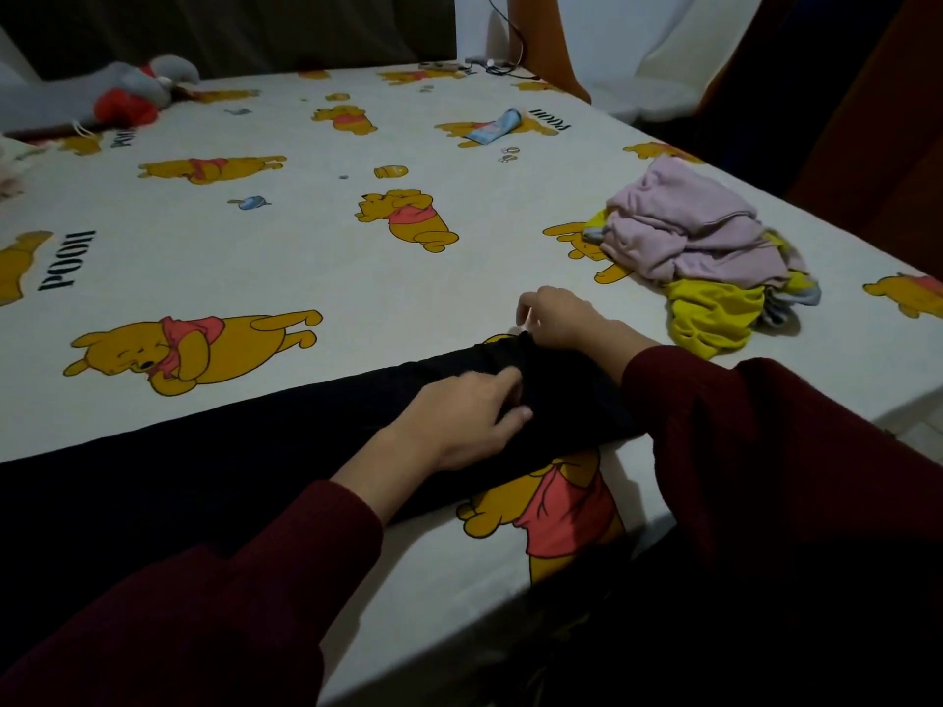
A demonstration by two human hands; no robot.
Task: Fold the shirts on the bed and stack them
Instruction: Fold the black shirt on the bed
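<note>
The left hand lies on a black shirt, fingers bent and thumb pressed into the cloth at a small bunch of it, while the right hand, at about one o'clock from the left and a little apart from it, pinches the shirt's far edge with curled fingertips. Both sleeves are dark red. The black shirt is spread along the near edge of the bed as a long band; its long axis runs from about eight o'clock, where it passes out of view at the left, up to about two o'clock, where it ends under the hands. Whether that end is collar or hem cannot be told in the dark cloth. To my eye the folding is at an early stage: this shirt looks folded lengthwise only, with the cross folds left. At two o'clock from the hands, well apart, lies an unfolded heap with a pale pink garment on top and a yellow garment beneath. No finished stack shows.
</note>
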